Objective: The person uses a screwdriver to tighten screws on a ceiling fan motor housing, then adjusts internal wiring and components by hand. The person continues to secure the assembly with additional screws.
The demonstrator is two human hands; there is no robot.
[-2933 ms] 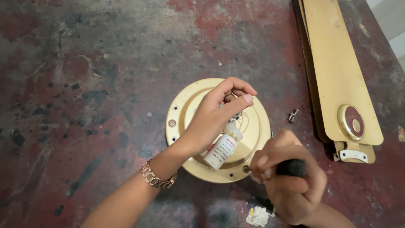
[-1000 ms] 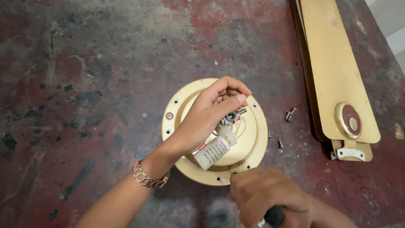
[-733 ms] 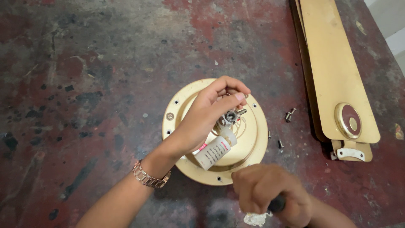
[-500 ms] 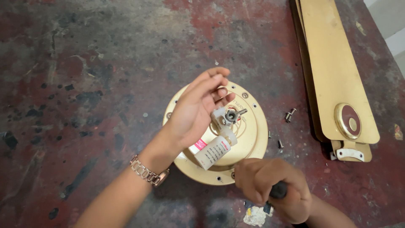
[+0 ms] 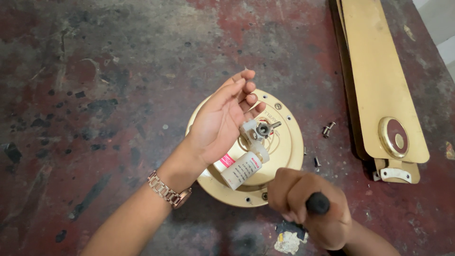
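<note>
Left hand (image 5: pixel 222 125) open above a rigid, likely heavy gold fan motor housing (image 5: pixel 284 156), best gripped by its rim; right hand (image 5: pixel 310 208) fisted around a dark tool handle (image 5: pixel 317 203)

The round fan motor cover (image 5: pixel 284 151) is looking like smooth, gold-painted metal with a soft shine. The small white part (image 5: pixel 242 169) on it is looking like plastic. The fan blades (image 5: pixel 374 80) are showing matt gold paint. The surface (image 5: pixel 95 71) is looking rough, worn and patchy.

Motor housing (image 5: pixel 279 156) mid counter (image 5: pixel 95 71); capacitor (image 5: pixel 241 169) on it. Loose screws (image 5: pixel 328 128) just right of housing. Fan blades (image 5: pixel 379 80) stacked along right edge.
</note>
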